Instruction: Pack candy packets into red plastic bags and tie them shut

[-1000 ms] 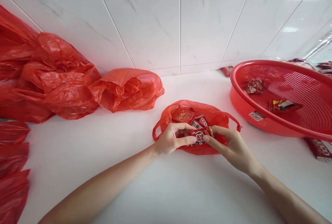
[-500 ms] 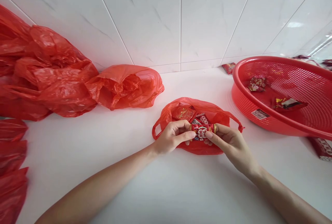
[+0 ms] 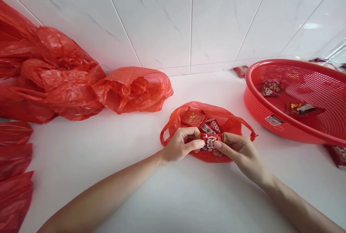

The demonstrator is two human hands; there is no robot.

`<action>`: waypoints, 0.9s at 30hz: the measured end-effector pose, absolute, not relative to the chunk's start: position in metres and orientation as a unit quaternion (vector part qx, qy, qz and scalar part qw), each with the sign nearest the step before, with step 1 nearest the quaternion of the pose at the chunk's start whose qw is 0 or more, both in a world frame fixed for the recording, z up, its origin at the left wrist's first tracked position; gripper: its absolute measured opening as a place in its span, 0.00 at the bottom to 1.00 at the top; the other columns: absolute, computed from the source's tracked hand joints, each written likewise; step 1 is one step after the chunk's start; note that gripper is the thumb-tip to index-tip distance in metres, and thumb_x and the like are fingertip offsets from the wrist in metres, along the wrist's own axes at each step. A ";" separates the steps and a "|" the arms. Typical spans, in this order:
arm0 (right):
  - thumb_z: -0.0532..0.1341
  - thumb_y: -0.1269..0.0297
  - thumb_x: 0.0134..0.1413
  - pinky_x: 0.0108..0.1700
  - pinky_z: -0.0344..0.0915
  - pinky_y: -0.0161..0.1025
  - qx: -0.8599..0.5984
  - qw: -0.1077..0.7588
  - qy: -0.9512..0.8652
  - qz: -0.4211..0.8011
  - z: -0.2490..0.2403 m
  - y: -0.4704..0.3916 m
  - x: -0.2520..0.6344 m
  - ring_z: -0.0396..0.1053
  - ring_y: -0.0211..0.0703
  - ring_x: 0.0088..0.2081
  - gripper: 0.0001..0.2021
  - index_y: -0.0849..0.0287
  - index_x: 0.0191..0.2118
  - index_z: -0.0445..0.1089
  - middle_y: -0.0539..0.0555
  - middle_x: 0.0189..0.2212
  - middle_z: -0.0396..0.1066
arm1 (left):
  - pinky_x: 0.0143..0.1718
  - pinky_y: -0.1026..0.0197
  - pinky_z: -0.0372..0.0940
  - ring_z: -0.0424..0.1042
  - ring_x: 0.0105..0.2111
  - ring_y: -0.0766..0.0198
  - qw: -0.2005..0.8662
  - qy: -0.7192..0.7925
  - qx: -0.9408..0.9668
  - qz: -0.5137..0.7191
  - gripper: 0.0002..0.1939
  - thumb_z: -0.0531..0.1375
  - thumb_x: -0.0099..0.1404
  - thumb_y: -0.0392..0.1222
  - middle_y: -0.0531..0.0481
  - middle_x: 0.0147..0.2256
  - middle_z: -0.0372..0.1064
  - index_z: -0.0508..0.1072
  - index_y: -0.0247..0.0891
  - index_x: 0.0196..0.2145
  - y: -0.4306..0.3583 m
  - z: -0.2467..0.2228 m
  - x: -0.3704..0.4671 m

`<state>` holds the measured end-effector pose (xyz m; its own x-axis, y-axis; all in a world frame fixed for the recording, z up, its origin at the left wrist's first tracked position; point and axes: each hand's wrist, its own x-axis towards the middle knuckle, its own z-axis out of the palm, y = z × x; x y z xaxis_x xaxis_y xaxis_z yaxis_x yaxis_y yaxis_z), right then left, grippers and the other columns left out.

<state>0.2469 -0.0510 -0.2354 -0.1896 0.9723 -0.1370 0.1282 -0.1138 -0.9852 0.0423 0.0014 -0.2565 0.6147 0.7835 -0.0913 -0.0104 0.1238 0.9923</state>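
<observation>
Between my hands is a small red snack packet (image 3: 211, 140) with white characters and gold ends. My left hand (image 3: 181, 143) pinches its left end between thumb and fingers. At the other end, my right hand (image 3: 240, 150) grips it the same way. The packet is held just over the front part of a red plastic bag (image 3: 183, 112), whose mouth gapes upward. Several wrapped snacks lie inside the bag, among them a dark red wrapper with gold print (image 3: 194, 117) and a red-and-white packet (image 3: 214, 125). My fingers and the packet cover part of the bag's contents.
At right stands a red perforated basket (image 3: 259, 112) with a few wrapped snacks in it. One red packet (image 3: 240, 71) lies behind it, another (image 3: 337, 155) in front. Crumpled red bags (image 3: 62, 81) line the left and back, against a tiled wall (image 3: 162, 20).
The view has shifted slightly, so everything sits a little further right. Both hands still hold the packet, now slightly lower over the bag, uncovering more of the snacks behind it.
</observation>
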 end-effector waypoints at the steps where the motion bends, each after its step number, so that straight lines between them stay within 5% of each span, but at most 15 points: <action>1: 0.65 0.44 0.56 0.26 0.58 0.35 -0.504 0.385 -0.542 0.552 -0.236 -0.051 0.247 0.60 0.37 0.25 0.22 0.59 0.26 0.68 0.49 0.22 0.66 | 0.27 0.65 0.58 0.63 0.24 0.68 0.680 0.322 0.593 0.287 0.17 0.65 0.60 0.52 0.54 0.23 0.64 0.66 0.37 0.26 0.002 -0.256 0.042; 15: 0.63 0.43 0.59 0.25 0.49 0.34 -0.481 0.375 -0.558 0.563 -0.238 -0.049 0.247 0.49 0.34 0.24 0.26 0.58 0.22 0.59 0.46 0.21 0.54 | 0.27 0.64 0.57 0.61 0.24 0.69 0.656 0.320 0.611 0.306 0.21 0.62 0.67 0.54 0.55 0.22 0.63 0.65 0.37 0.25 0.002 -0.258 0.043; 27: 0.67 0.51 0.58 0.31 0.64 0.33 -0.462 0.421 -0.493 0.605 -0.238 -0.050 0.250 0.64 0.36 0.28 0.17 0.60 0.28 0.73 0.50 0.25 0.70 | 0.28 0.63 0.55 0.59 0.25 0.68 0.688 0.270 0.609 0.287 0.19 0.63 0.66 0.53 0.54 0.24 0.60 0.68 0.34 0.27 0.002 -0.258 0.041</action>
<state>0.2498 -0.0500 -0.2378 -0.2177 0.9653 -0.1444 -0.0548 -0.1598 -0.9856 0.0407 0.0021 -0.2580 0.6896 0.7238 -0.0213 -0.0665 0.0926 0.9935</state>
